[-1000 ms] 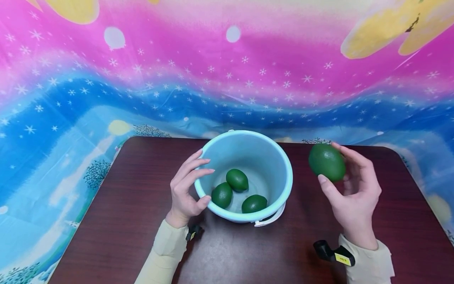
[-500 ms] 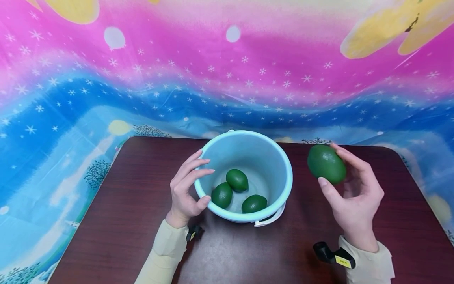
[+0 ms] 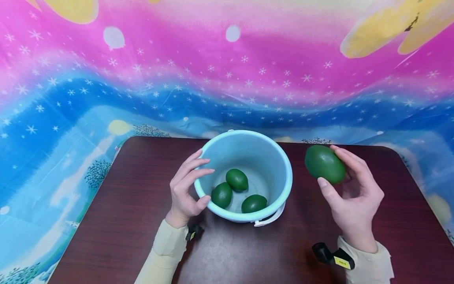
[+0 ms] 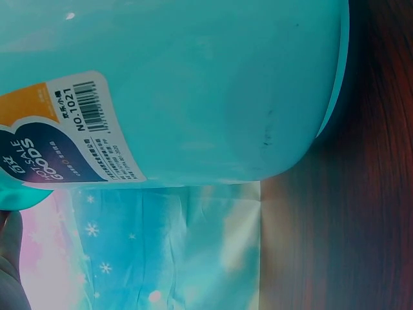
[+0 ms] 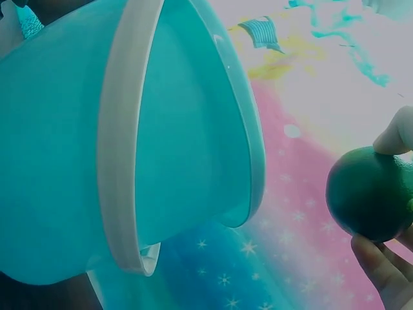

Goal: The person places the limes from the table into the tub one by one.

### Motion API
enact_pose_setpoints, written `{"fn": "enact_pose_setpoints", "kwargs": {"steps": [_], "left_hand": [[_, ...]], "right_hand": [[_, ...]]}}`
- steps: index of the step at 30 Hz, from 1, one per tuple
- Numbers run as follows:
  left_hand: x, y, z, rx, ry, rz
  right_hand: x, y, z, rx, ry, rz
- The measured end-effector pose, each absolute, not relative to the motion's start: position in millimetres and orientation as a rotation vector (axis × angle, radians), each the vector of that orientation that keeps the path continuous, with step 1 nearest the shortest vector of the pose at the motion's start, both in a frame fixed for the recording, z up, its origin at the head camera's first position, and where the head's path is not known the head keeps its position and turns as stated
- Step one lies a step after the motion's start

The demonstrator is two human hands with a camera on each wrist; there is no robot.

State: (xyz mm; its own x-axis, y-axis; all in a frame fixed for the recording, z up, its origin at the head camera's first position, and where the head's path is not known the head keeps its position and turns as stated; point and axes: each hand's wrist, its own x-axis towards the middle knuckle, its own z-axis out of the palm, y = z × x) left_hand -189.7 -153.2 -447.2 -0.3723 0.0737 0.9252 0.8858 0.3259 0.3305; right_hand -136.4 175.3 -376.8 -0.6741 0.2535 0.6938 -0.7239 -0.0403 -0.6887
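Note:
A light blue bucket [image 3: 283,173] stands mid-table with three green lime-like fruits [image 3: 237,180] inside. My left hand [image 3: 186,189] grips its left rim, thumb on the outer wall and fingers over the edge. My right hand [image 3: 349,189] holds a larger green fruit [image 3: 323,163] in the air just right of the bucket, between thumb and fingers. The right wrist view shows that fruit [image 5: 368,194] beside the bucket [image 5: 58,161] and its white handle [image 5: 119,155]. In the left wrist view the bucket wall [image 4: 213,84] with a barcode label [image 4: 77,132] fills the frame.
The dark wooden table [image 3: 124,221] has rounded far corners. A pink and blue starry cloth [image 3: 227,71] hangs behind it and drapes at both sides. Small black wrist cameras [image 3: 331,256] sit on both sleeves.
My right hand has tilted and carried the green fruit slightly left, toward the bucket. The left hand and the bucket have stayed put.

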Motion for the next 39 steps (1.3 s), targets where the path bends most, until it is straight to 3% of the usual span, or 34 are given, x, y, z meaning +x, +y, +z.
{"fn": "enact_pose_setpoints", "kwargs": {"steps": [39], "left_hand": [[-190.3, -153.0, -447.5, -0.871, -1.707, -1.148]], "right_hand": [[-135.4, 169.4, -380.3, 0.586, -1.408, 1.846]]}}
